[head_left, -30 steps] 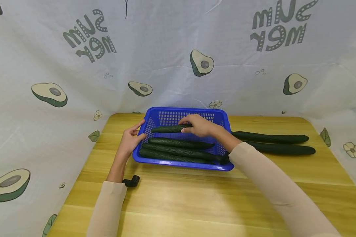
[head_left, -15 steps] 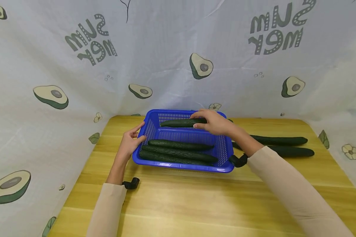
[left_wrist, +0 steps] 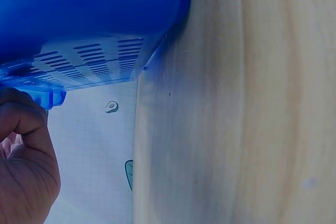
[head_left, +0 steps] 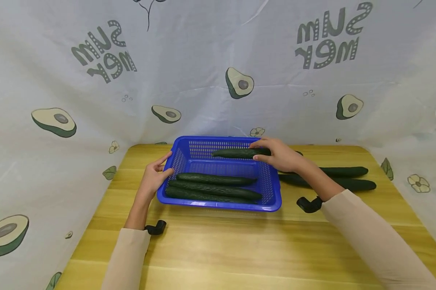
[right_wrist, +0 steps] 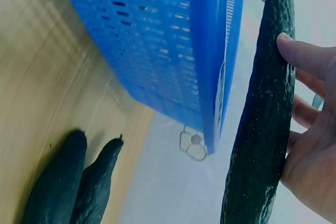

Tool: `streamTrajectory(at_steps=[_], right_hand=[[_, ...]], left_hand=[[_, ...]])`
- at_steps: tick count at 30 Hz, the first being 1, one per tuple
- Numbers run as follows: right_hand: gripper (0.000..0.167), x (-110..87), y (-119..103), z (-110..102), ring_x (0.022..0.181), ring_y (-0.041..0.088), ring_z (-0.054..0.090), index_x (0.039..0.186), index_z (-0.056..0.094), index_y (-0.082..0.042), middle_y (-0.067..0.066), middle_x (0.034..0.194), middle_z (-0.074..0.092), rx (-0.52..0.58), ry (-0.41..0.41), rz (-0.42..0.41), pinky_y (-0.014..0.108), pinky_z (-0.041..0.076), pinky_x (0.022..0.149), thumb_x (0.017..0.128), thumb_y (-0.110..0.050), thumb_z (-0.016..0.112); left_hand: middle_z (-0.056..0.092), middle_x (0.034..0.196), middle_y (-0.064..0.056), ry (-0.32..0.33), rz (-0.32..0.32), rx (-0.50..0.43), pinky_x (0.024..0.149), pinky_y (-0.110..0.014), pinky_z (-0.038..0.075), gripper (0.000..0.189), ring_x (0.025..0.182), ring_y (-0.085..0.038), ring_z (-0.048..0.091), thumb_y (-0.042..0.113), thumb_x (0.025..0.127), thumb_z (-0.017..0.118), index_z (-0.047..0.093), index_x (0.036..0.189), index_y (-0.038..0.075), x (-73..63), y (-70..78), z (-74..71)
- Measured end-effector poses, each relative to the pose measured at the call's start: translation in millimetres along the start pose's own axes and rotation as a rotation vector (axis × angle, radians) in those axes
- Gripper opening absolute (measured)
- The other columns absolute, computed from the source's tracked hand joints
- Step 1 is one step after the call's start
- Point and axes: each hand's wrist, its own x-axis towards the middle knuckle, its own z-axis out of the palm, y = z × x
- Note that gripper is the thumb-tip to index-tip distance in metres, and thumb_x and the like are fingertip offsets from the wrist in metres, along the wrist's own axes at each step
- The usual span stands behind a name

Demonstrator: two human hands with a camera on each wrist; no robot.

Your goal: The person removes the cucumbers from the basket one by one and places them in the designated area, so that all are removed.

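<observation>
White curtain (head_left: 203, 60) w/ avocado prints + mirrored "SUMMER" lettering: starts far L of the blue bskt (head_left: 218, 204), runs behind it, goes on past its R side. Wood-look table (head_left: 239, 249) under bskt, reaching out both sides. Off bskt's front L corner: L sleeve (head_left: 127, 257), beige, & black L cam (head_left: 156, 228) at the wrist.

L hand (head_left: 154, 178) at bskt's L rim, gripping it: thumb over rim, index up along it, other fingers bent; L wrist view shows curled knuckles right at the edge.

In bskt, front half: three dk green cukes (head_left: 214, 189), close together, lying lengthwise L–R.

Over bskt's rear R part: held cuke (head_left: 234, 153), approx. level, one tip pointing L, other end sticking out past R rim. R hand (head_left: 279, 155), by bskt's rear R corner, has it gripped, thumb on near side, fingers on far side. R wrist view shows a gap betw. cuke & rim.

R of bskt, on table: two more cukes (head_left: 348, 172), one behind the other, lying L–R, partly hidden by R forearm (head_left: 316, 177). Off bskt's front R corner: black R cam (head_left: 308, 204) at the wrist, then R sleeve (head_left: 377, 241), also beige.
</observation>
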Motion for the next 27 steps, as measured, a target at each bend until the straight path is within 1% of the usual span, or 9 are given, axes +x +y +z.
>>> streamTrajectory(at_steps=[3, 6, 10, 13, 18, 20, 24, 27], right_hand=[[0.041, -8.3, 3, -2, 0.142, 0.045, 0.043, 0.143, 0.059, -0.006, 0.022, 0.150, 0.051, -0.004, 0.011, 0.006, 0.065, 0.038, 0.113, 0.104, -0.020, 0.062], [0.040, -17.2, 8, -5, 0.137, 0.044, 0.048, 0.142, 0.060, -0.006, 0.022, 0.145, 0.055, -0.007, 0.029, 0.005, 0.065, 0.041, 0.110, 0.104, -0.021, 0.061], [0.040, -29.3, 15, -11, 0.134, 0.043, 0.051, 0.141, 0.061, -0.006, 0.019, 0.141, 0.058, -0.014, 0.050, 0.020, 0.064, 0.042, 0.109, 0.105, -0.023, 0.061], [0.040, -38.4, 21, -15, 0.135, 0.043, 0.050, 0.141, 0.061, -0.006, 0.019, 0.142, 0.057, -0.027, 0.064, 0.028, 0.065, 0.041, 0.109, 0.104, -0.023, 0.061], [0.040, -55.9, 32, -19, 0.127, 0.042, 0.056, 0.140, 0.061, -0.004, 0.019, 0.136, 0.061, -0.049, 0.097, 0.026, 0.064, 0.045, 0.103, 0.104, -0.020, 0.061], [0.040, -64.0, 36, -21, 0.126, 0.043, 0.055, 0.141, 0.061, -0.004, 0.020, 0.136, 0.061, -0.053, 0.105, 0.038, 0.065, 0.044, 0.102, 0.104, -0.020, 0.061], [0.041, -80.4, 45, -24, 0.132, 0.046, 0.050, 0.141, 0.059, -0.004, 0.022, 0.143, 0.056, -0.055, 0.110, 0.083, 0.068, 0.040, 0.106, 0.105, -0.022, 0.061], [0.043, -91.5, 53, -27, 0.135, 0.048, 0.047, 0.142, 0.058, -0.003, 0.024, 0.146, 0.054, -0.057, 0.117, 0.105, 0.070, 0.038, 0.107, 0.104, -0.023, 0.061]], left_hand=[[0.073, 0.093, -0.027, 0.004, 0.004, 0.008, 0.054, -0.028, 0.059, 0.067, 0.056, -0.010, 0.067, 0.006, 0.092, 0.070, 0.053, 0.153, 0.029, -1.1, 0.0, 0.7], [0.073, 0.094, -0.028, 0.007, 0.005, 0.017, 0.054, -0.027, 0.058, 0.066, 0.056, -0.010, 0.066, 0.007, 0.093, 0.070, 0.053, 0.152, 0.029, -1.6, 0.1, 1.4], [0.074, 0.093, -0.024, 0.008, 0.003, 0.022, 0.055, -0.027, 0.058, 0.066, 0.057, -0.010, 0.066, 0.007, 0.092, 0.069, 0.053, 0.153, 0.029, -1.3, 0.2, 1.4], [0.075, 0.094, -0.023, 0.009, 0.001, 0.019, 0.056, -0.027, 0.058, 0.067, 0.059, -0.010, 0.067, 0.006, 0.092, 0.069, 0.053, 0.153, 0.029, -1.1, 1.0, 0.6], [0.076, 0.093, -0.022, 0.001, 0.002, 0.009, 0.055, -0.027, 0.058, 0.067, 0.058, -0.010, 0.067, 0.006, 0.092, 0.069, 0.052, 0.153, 0.029, -1.4, 2.5, -0.8], [0.076, 0.092, -0.021, -0.003, -0.001, -0.002, 0.055, -0.027, 0.059, 0.067, 0.058, -0.010, 0.068, 0.006, 0.093, 0.069, 0.052, 0.153, 0.029, -1.7, 2.7, -0.8], [0.076, 0.090, -0.021, -0.011, -0.011, -0.020, 0.056, -0.028, 0.059, 0.067, 0.058, -0.011, 0.068, 0.005, 0.093, 0.069, 0.051, 0.153, 0.029, -2.3, 2.5, -0.1], [0.077, 0.088, -0.018, -0.012, -0.014, -0.026, 0.056, -0.028, 0.060, 0.067, 0.059, -0.011, 0.069, 0.005, 0.093, 0.069, 0.051, 0.153, 0.029, -2.5, 2.4, 0.7]])
